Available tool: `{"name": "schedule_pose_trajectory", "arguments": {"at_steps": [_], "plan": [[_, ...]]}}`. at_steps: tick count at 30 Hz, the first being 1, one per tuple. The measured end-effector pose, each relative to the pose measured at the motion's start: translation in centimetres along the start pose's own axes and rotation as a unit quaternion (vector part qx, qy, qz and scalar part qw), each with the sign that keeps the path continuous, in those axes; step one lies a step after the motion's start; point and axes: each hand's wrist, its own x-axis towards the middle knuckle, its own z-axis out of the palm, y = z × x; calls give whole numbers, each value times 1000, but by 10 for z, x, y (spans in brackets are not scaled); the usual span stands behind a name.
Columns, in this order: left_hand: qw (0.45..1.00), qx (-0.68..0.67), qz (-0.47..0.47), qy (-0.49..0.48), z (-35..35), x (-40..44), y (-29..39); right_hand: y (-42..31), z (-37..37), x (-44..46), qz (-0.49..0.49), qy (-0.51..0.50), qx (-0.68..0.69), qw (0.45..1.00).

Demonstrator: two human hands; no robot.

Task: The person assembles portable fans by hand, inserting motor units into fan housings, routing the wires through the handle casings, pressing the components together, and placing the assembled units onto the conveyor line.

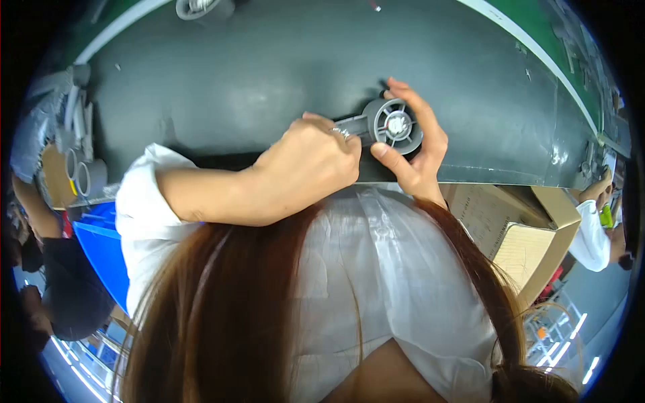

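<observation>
A grey handheld fan (373,121) with a round, spoked head and a short handle is held just above the near edge of the dark table. My left hand (312,151) is closed around the handle end, its fingers curled so that most of the grip is hidden. Around the round head, my right hand (423,148) curves with the thumb at the near rim and the fingers at the far side. Inside the spokes, the hub looks bright and shiny.
Another round grey part (205,8) sits at the table's far edge. Grey rings and tubes (84,174) lie at left above a blue bin (104,235). An open cardboard box (537,248) stands at right. Other people's arms (594,225) show at both sides.
</observation>
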Motion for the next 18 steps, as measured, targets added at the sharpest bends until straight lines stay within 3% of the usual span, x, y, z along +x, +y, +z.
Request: {"name": "schedule_pose_trajectory", "arguments": {"at_steps": [5, 9, 14, 18], "plan": [[992, -121, -17, 11, -4, 3, -7, -5, -5, 1, -38, 16, -18, 999], [984, -153, -64, -69, -18, 10, -11, -3, -9, 2, -35, 44, -35, 998], [979, -187, -77, 5, -10, 16, -19, -10, -11, 0, 1, 77, -35, 996], [967, -231, -105, 38, -28, 19, -36, -4, -11, -8, 3, 167, 18, 986]]}}
